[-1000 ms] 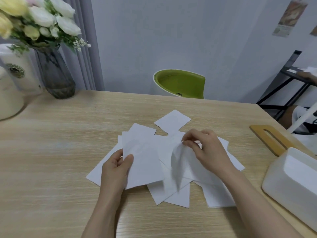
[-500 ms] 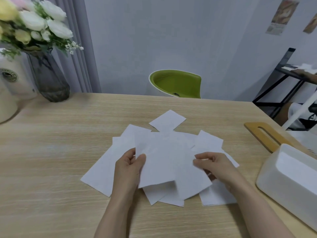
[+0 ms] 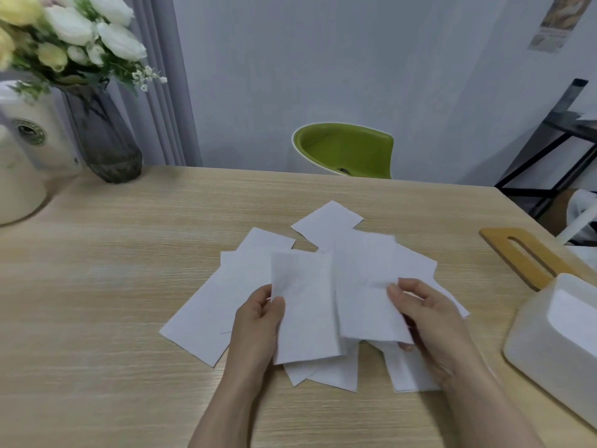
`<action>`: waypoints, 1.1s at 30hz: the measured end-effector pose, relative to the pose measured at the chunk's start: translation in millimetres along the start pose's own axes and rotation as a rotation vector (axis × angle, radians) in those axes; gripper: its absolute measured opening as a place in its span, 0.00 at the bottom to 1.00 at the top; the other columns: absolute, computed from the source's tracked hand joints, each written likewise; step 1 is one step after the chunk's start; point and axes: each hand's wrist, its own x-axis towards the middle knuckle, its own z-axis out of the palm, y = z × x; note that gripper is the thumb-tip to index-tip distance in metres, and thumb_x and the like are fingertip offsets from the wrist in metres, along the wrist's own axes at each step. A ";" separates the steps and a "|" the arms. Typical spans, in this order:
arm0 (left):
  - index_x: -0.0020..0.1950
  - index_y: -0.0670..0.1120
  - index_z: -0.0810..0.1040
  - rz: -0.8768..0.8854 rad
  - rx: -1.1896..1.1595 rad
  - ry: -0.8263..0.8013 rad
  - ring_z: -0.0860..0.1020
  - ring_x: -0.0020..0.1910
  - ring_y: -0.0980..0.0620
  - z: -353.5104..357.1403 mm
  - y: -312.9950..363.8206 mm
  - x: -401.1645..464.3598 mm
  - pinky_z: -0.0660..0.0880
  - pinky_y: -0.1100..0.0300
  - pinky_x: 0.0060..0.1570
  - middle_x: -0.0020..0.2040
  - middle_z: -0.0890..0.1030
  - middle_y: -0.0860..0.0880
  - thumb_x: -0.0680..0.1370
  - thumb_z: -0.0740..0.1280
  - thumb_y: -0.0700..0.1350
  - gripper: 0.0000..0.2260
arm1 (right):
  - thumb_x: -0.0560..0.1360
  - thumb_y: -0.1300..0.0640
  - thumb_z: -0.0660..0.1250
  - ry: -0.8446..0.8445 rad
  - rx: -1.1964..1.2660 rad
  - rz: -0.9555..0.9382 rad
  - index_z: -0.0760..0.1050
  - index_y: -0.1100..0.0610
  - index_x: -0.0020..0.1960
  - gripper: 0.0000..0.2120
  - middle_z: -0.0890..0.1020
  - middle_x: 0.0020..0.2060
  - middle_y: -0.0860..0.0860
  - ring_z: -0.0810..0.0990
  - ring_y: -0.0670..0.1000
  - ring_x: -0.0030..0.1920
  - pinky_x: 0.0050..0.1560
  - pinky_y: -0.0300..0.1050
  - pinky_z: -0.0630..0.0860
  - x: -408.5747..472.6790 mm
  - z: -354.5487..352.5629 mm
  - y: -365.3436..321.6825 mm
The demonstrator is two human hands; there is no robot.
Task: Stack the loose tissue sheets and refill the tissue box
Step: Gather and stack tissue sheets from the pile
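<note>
Across the wooden table (image 3: 97, 286) your loose tissue sheets (image 3: 206, 318) lie fanned. Your left hand (image 3: 256, 321) pinches one tissue sheet (image 3: 303, 305) by its left edge, thumb on top. Your right hand (image 3: 426, 315) pinches a second sheet (image 3: 365, 286), which half a second ago lay flatter and now overlaps the first. The white tissue box (image 3: 555, 344) sits open at your right.

Your only view comes from the camera on your head, looking forward and down across the table (image 3: 97, 286). It sits close above your hands, with the far wall (image 3: 323, 59) behind.
</note>
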 end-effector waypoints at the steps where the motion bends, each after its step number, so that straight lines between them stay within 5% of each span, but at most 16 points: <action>1: 0.49 0.51 0.83 -0.006 -0.007 0.001 0.81 0.48 0.46 0.5 0.2 0.1 0.75 0.48 0.53 0.48 0.84 0.42 0.81 0.61 0.38 0.13 | 0.76 0.62 0.66 -0.040 -0.004 0.012 0.77 0.61 0.45 0.02 0.80 0.30 0.54 0.73 0.47 0.22 0.18 0.35 0.65 -2.5 8.8 4.3; 4: 0.52 0.47 0.82 -0.039 -0.070 -0.024 0.82 0.50 0.47 2.6 3.0 -2.3 0.75 0.50 0.53 0.48 0.86 0.48 0.82 0.59 0.39 0.11 | 0.76 0.62 0.67 -0.113 -0.006 0.008 0.78 0.61 0.46 0.02 0.84 0.33 0.54 0.79 0.47 0.29 0.26 0.37 0.72 -10.7 31.0 14.4; 9: 0.50 0.46 0.83 -0.064 -0.138 -0.051 0.83 0.46 0.50 5.5 8.9 -6.2 0.76 0.54 0.48 0.47 0.86 0.47 0.80 0.63 0.38 0.09 | 0.76 0.63 0.68 -0.115 -0.075 -0.054 0.76 0.59 0.43 0.03 0.79 0.24 0.48 0.75 0.43 0.24 0.23 0.32 0.67 -9.6 42.6 22.0; 19: 0.50 0.46 0.83 -0.060 -0.169 -0.074 0.83 0.44 0.51 6.6 12.0 -9.1 0.75 0.56 0.44 0.47 0.86 0.48 0.81 0.62 0.40 0.10 | 0.74 0.61 0.70 -0.065 -0.130 -0.104 0.78 0.58 0.44 0.02 0.79 0.31 0.59 0.76 0.51 0.34 0.40 0.44 0.70 -4.4 40.4 26.5; 26: 0.48 0.49 0.84 -0.063 -0.172 -0.064 0.83 0.45 0.50 6.0 13.3 -10.9 0.76 0.53 0.48 0.47 0.86 0.48 0.80 0.62 0.39 0.11 | 0.75 0.60 0.70 -0.059 -0.140 -0.117 0.79 0.58 0.45 0.01 0.79 0.27 0.51 0.77 0.48 0.31 0.37 0.43 0.72 -9.9 42.1 27.0; 33: 0.50 0.45 0.83 -0.069 -0.224 -0.053 0.84 0.44 0.51 5.2 14.6 -11.9 0.77 0.56 0.45 0.46 0.86 0.47 0.79 0.63 0.38 0.09 | 0.73 0.57 0.72 -0.011 -0.217 -0.176 0.80 0.47 0.51 0.09 0.82 0.42 0.42 0.78 0.45 0.39 0.41 0.34 0.75 -16.1 37.5 32.0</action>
